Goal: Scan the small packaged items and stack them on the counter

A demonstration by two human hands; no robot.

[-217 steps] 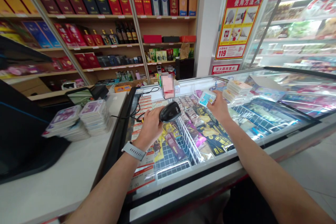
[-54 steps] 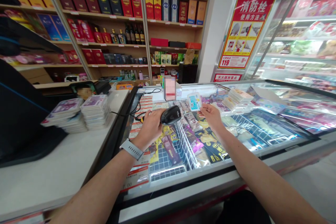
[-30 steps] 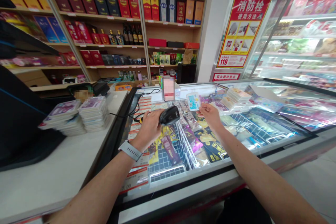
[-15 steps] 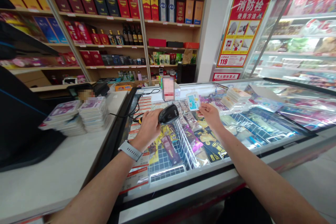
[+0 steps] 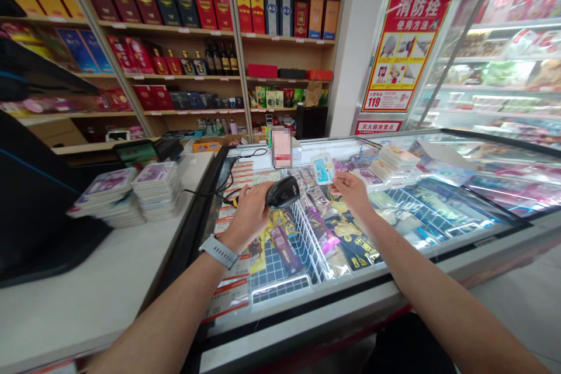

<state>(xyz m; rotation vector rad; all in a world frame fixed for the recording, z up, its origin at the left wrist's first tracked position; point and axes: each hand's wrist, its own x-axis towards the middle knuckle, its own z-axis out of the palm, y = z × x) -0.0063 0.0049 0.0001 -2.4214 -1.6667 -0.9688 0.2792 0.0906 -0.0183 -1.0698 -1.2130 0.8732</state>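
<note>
A black barcode scanner (image 5: 284,191) is gripped in my left hand (image 5: 250,210), its head turned to the right. A cable trails from it to the left. My right hand (image 5: 350,191) pinches the lower right corner of a flat white package with a blue label (image 5: 323,169), held up facing me. Scanner and package are apart, both above the glass top of a chest freezer (image 5: 280,298). Under the glass, packaged ice creams (image 5: 284,248) lie in a white wire basket (image 5: 309,239).
Stacks of flat packages (image 5: 156,190) stand on the white counter (image 5: 87,280) at left, beside a black monitor stand (image 5: 35,198). Another package stack (image 5: 397,165) rests on the freezer at right. A blurred-out upright display (image 5: 281,149) stands at the freezer's back edge.
Both hands hold almost still with the scanner and the package. At left, the dark screen behind the package stacks shows more clearly, and the blurred patch over it is gone.
</note>
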